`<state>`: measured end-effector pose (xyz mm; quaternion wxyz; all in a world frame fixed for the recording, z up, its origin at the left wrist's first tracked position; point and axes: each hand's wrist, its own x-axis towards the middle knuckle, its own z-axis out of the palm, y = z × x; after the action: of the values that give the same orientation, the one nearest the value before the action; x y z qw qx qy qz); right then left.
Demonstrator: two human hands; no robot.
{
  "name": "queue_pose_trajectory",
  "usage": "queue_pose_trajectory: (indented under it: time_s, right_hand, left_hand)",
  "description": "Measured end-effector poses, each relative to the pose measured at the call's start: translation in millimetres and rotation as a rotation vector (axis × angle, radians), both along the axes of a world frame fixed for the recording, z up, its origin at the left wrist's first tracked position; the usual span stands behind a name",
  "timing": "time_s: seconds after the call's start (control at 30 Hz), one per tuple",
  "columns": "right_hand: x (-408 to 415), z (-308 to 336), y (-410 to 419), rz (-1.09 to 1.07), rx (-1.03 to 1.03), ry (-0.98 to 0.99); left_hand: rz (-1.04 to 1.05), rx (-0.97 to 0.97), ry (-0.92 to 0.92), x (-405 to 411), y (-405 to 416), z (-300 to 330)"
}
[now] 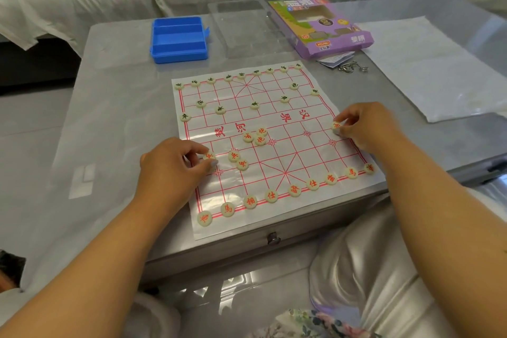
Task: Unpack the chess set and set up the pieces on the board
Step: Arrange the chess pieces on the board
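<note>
A white sheet board (299,151) with a red grid lies on the grey table. Cream round pieces with red characters line its near edge (271,196); black-lettered pieces (241,75) line the far edge, with several more on the far half. Three red pieces (255,136) cluster near the board's middle and two red pieces (238,160) sit left of centre. My left hand (170,164) pinches a red piece (209,156) at the board's left side. My right hand (365,125) pinches another red piece (336,126) at the right edge.
An open blue plastic case (179,39) stands behind the board on the left. A clear plastic tray (247,27) and a purple cardboard box (321,26) lie behind it, with a folded leaflet and metal rings (352,66). A white sheet (428,63) lies right. A drawer knob (273,238) faces me.
</note>
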<state>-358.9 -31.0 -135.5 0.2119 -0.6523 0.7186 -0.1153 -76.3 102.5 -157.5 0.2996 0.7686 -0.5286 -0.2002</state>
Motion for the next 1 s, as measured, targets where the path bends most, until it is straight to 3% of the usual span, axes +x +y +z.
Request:
queue_pose_trajectory:
  time_s: [0.23,0.6,0.8,1.0]
  right_hand:
    - [2.7,3.7,3.3,0.011,-0.047,0.073]
    - [78.2,-16.8,44.8,0.467,-0.196,-0.012]
    - [89.4,-24.8,46.7,0.518,-0.24,0.077]
    - [95.8,-21.0,58.5,0.63,-0.254,-0.025]
  left_hand:
    - [0.004,0.008,-0.004,-0.7,-0.9,-1.0]
    - [-0.025,-0.014,-0.031,-2.6,-1.5,-5.8]
    - [-0.041,-0.017,-0.037,-1.2,-0.6,-8.4]
    - [-0.053,-0.031,-0.032,-0.3,0.2,-9.2]
